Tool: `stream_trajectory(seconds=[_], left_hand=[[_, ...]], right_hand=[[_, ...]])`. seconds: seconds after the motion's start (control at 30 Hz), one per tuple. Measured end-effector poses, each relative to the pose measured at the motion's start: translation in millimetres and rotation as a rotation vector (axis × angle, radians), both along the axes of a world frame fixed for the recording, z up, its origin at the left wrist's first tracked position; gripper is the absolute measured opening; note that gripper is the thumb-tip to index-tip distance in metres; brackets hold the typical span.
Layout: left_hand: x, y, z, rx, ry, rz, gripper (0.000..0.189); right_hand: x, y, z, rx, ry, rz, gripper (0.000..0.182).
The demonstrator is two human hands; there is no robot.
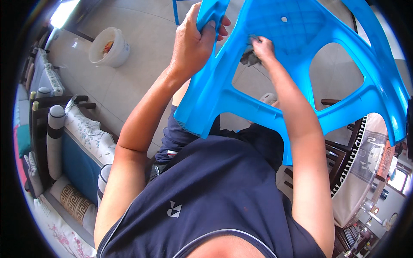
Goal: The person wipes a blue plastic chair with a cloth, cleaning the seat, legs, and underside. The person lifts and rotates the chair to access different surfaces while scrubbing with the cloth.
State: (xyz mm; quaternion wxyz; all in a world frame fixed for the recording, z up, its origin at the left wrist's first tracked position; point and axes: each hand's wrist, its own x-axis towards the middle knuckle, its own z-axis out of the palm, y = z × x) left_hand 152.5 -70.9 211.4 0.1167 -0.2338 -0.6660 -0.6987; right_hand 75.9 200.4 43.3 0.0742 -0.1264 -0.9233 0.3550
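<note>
A blue plastic chair [258, 103] is tipped up in front of me, its legs towards me and the ribbed underside of its seat showing. My left hand [201, 35] grips a blue part of the chair at the upper middle, thumb on the near side and fingers wrapped behind. Against the inner side of the chair, near the seat underside, my right hand [264, 48] holds a crumpled grey cloth [250, 58]; both are slightly blurred. The cloth hangs partly over an opening between the chair's legs.
A white plastic bucket [111, 48] with some reddish scraps stands on the tiled floor at the upper left. A wooden sofa with blue cushions [77, 161] is at the left. To the right stands a table with a fringed cloth [358, 180], dark wooden chairs [335, 154] beside it.
</note>
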Motion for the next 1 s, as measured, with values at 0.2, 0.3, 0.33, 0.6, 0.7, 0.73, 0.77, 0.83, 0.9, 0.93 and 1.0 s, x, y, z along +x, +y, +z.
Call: stream_trajectory(seconds=[0.2,0.3,0.33,0.6,0.7,0.73,0.77,0.83,0.9,0.93,1.0], left_hand=[[-2,-2,5,0.045,-0.166,0.009,0.025],[-3,0,6,0.023,-0.119,0.018,0.024],[-3,0,7,0.02,-0.128,0.029,0.024],[0,4,6,0.025,-0.129,-0.018,0.024],[3,0,3,0.031,-0.13,-0.02,0.024],[3,-2,3,0.022,-0.117,-0.012,0.024],[3,-4,2,0.014,-0.105,-0.004,0.024],[1,-4,2,-0.008,-0.075,0.011,0.023],[-1,-6,2,-0.036,-0.03,0.028,0.022],[-1,-5,3,-0.022,-0.064,0.031,0.022],[-2,-1,4,0.008,-0.131,0.028,0.022]], right_hand=[[30,-66,36,0.0,-0.171,0.257,0.041],[75,-99,90,0.055,-0.408,0.428,0.039],[94,-108,100,0.188,-0.331,0.441,0.035],[186,-64,153,0.246,-0.142,1.011,0.036],[222,-19,167,0.397,-0.163,1.011,0.038],[228,-4,175,0.437,-0.18,0.975,0.039],[229,2,179,0.478,-0.196,0.937,0.039],[228,-2,179,0.435,-0.241,0.894,0.038],[220,-17,177,0.32,-0.194,0.835,0.036],[210,-36,172,0.226,-0.127,0.793,0.033],[189,-68,152,0.049,0.022,0.857,0.03]])
